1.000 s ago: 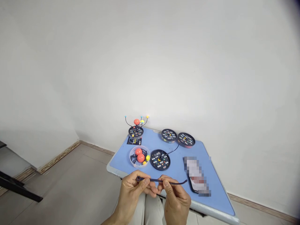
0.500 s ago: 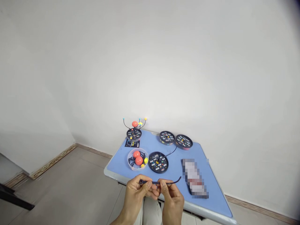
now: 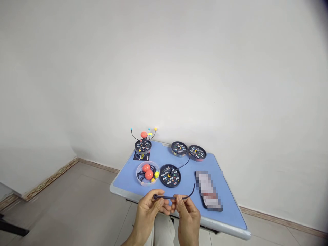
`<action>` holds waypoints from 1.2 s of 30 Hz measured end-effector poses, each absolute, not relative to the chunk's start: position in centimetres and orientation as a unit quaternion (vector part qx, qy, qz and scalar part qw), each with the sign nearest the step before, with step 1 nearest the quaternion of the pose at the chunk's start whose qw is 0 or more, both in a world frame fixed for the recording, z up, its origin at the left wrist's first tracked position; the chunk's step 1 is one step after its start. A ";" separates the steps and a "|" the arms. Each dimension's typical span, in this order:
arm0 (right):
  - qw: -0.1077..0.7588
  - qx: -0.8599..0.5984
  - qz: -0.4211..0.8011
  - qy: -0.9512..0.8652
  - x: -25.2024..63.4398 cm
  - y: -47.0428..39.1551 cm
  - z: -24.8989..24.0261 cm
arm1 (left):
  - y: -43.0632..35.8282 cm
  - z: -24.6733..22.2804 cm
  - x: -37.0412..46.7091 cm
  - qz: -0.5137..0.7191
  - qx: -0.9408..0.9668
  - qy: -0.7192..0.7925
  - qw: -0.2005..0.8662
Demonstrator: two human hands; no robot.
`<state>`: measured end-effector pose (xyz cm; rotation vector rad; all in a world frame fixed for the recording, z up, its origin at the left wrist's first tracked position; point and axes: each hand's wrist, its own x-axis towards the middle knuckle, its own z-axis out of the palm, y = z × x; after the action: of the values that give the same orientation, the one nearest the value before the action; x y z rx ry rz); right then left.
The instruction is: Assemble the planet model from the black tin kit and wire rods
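A thin black curved rod [image 3: 165, 197] with a small ring at its left end is held crosswise above the table's front edge. My right hand [image 3: 188, 217] pinches it between thumb and fingers, and its curved tip points up to the right. My left hand [image 3: 147, 212] cradles the ring end against its curled fingers, the thumb just below the rod. Beyond the hands lies a black round base [image 3: 170, 182] printed with planets, one rod fixed at its centre post. Beside it, a clear tub [image 3: 138, 179] contains red balls [image 3: 149, 175], yellow balls [image 3: 156, 174] and more black rods.
An assembled solar system model [image 3: 143, 146] stands at the back left on a dark printed card [image 3: 138, 157]. Two lidded round tubs [image 3: 179, 148] sit at the back right. A blurred-out phone-like object [image 3: 208, 191] rests on the right of the blue table [image 3: 187, 176].
The rod has turned in my fingers, so its curved end points more steeply upward. My left thumb has slipped from the rod to just below it. The view has shifted slightly.
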<state>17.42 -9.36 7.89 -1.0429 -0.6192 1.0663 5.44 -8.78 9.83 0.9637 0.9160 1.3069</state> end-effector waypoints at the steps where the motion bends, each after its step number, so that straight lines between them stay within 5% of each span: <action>1: 0.692 -0.461 0.484 -0.272 17.5 -9.4 7.9 | -8.9 9.8 5.4 0.566 0.418 0.397 0.589; 36: 0.695 -0.469 0.437 -0.326 18.6 -9.0 6.7 | -5.8 9.1 7.3 0.489 0.402 0.343 0.694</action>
<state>18.56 -8.98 6.69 -1.0463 -0.7279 0.9761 7.28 -5.85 9.07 0.8982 0.7668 1.0924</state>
